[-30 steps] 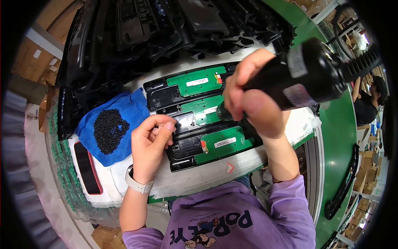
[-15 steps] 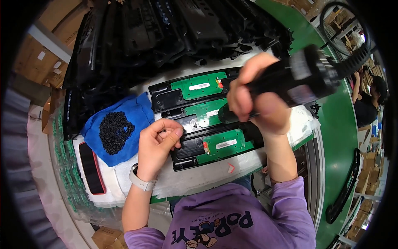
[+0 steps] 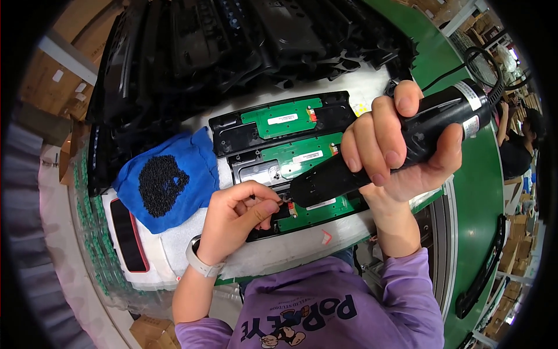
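- Right hand (image 3: 386,136) wrapped round the black power driver (image 3: 433,119), firm grasp; tool slants across the near side of the middle panel (image 3: 258,171), nose just beside the left fingertips.
- Left hand (image 3: 235,218), on the near-left side of the middle panel: thumb and fingertips pinched together. Can't tell if anything's in the pinch.
- Near panel (image 3: 279,214), just this side of the middle panel: near board (image 3: 317,216) in place. Driver and left hand hide much of it. My read: work is at this one, not finished.
- Middle panel: middle board (image 3: 288,170) in place too. Which holes are filled, can't resolve.
- Blue cloth (image 3: 200,157), left of the middle panel: heap of loose small black pieces (image 3: 160,186), likely screws, plenty unused.
- Far panel (image 3: 232,132), directly beyond the middle panel: far board (image 3: 290,128) seated; fastening unconfirmed.
- Black mouldings (image 3: 279,29), stacked well past the middle panel; their stage, can't tell.
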### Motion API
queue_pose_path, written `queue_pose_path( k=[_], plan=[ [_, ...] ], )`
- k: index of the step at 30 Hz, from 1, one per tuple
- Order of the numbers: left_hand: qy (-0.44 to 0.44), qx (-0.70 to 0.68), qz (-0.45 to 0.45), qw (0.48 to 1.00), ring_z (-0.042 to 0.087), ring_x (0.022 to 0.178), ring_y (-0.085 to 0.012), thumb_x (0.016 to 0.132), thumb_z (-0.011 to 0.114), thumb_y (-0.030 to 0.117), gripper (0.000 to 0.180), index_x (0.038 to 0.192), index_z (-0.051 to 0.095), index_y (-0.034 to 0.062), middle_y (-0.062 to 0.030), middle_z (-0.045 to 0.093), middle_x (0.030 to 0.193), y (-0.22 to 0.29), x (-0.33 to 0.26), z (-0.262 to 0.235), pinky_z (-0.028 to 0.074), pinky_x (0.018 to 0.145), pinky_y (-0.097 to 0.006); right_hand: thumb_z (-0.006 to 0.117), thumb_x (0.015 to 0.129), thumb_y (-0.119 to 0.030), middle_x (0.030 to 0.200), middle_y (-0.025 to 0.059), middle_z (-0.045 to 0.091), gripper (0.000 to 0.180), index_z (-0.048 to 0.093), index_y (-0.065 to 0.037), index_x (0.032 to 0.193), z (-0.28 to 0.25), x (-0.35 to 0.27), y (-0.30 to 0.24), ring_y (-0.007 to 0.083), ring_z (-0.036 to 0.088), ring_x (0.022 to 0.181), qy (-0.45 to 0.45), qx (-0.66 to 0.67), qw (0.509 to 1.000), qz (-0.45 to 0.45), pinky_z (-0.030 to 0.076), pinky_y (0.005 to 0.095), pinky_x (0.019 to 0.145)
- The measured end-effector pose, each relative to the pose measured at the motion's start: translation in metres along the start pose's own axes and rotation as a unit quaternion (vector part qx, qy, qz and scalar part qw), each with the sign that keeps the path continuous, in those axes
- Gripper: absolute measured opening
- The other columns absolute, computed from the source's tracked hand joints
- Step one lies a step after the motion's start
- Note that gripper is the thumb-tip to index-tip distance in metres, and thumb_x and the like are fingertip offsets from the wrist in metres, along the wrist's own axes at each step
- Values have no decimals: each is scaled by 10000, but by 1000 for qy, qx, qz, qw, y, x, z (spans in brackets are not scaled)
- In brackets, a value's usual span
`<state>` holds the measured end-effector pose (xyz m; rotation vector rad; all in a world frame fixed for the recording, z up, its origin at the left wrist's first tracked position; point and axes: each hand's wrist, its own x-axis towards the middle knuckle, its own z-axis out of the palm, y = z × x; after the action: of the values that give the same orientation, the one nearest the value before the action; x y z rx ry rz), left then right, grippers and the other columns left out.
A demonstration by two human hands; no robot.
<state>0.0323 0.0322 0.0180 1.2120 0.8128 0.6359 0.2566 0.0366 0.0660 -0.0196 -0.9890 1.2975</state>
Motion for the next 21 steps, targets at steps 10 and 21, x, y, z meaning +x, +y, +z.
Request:
queue_pose_path(
  k=[10, 21],
  plan=[
    [-5, 15, -11, 1000, 546, 575, -51, 830, 600, -13, 76, 896, 624, -43, -50, 634, 756, -2, 0, -2, 443, 512, -172, 492, 872, -473, 681, 13, 508, 453, 436, -58, 1046, 1, -2, 3, 113, 471, 467, -2, -17, 1000, -2, 420, 301, 554],
    [60, -15, 67, 996, 537, 802, -77, 919, 473, 75, 213, 1102, 522, -22, -99, 599, 993, -2, 1, 0, 440, 767, -212, 463, 886, -444, 620, 19, 471, 441, 451, -23, 1017, -11, 13, -22, 104, 435, 437, 41, -129, 991, 8, 403, 277, 506]
  ],
)
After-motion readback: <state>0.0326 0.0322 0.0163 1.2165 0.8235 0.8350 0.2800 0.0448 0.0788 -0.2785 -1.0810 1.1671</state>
